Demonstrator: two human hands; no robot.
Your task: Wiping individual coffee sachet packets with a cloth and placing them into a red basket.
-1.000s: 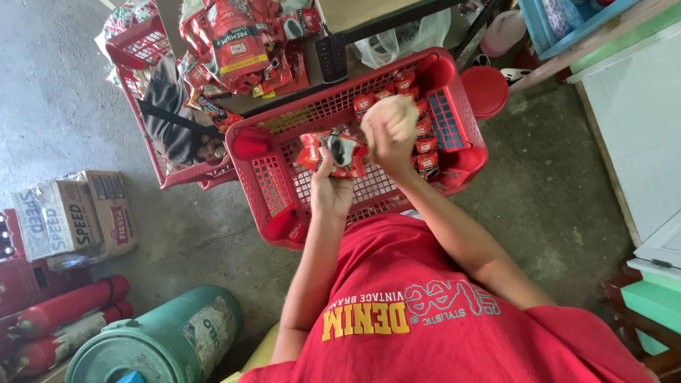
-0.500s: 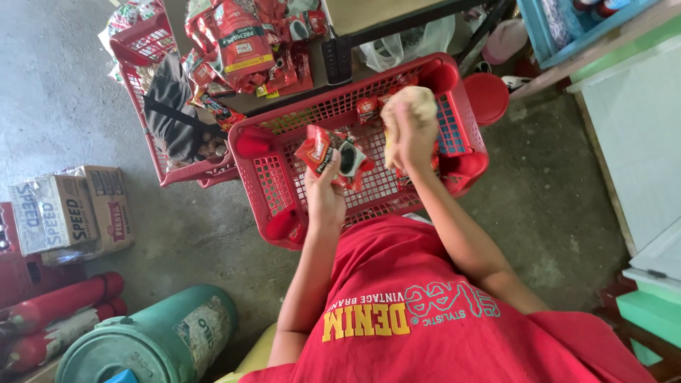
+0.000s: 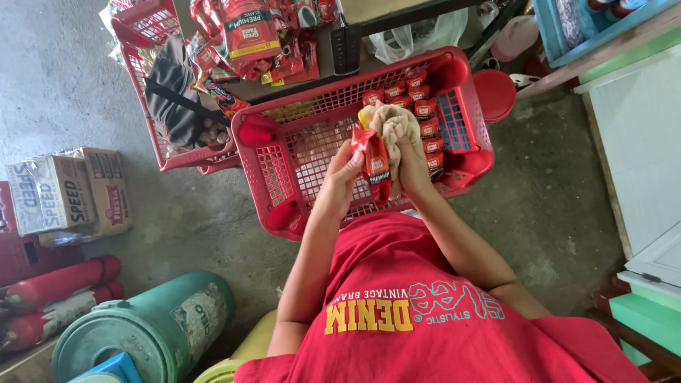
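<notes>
The red sauce pouch (image 3: 374, 162) is held upright just above the middle of the red plastic basket (image 3: 284, 170), pinched at its left edge by the left hand (image 3: 342, 183), whose fingers are curled closed on it; the right hand (image 3: 410, 164) is wrapped shut around a beige cloth (image 3: 391, 126), which is pressed against the right side and top of the pouch; the work in hand looks like wiping the pouch clean. To do it well, I judge the left grip should stay at the edge so the cloth can reach the whole printed face; the pouch wants turning to take the back as well, and a light pressure only, since a soft pack of this kind may buckle or burst at a seam if squeezed.

Inside the basket, along its far right wall, a row of small red sachets (image 3: 424, 108) lies beside a blue patch; beyond the basket's far rim hang more red packets (image 3: 248, 32) over a dark shelf; left of the basket stands a second red basket (image 3: 186, 157) with a dark bag in it; further left sit cardboard boxes (image 3: 64, 195) on the concrete floor (image 3: 560, 206); near the basket's near-left corner lies a green drum (image 3: 149, 326).
</notes>
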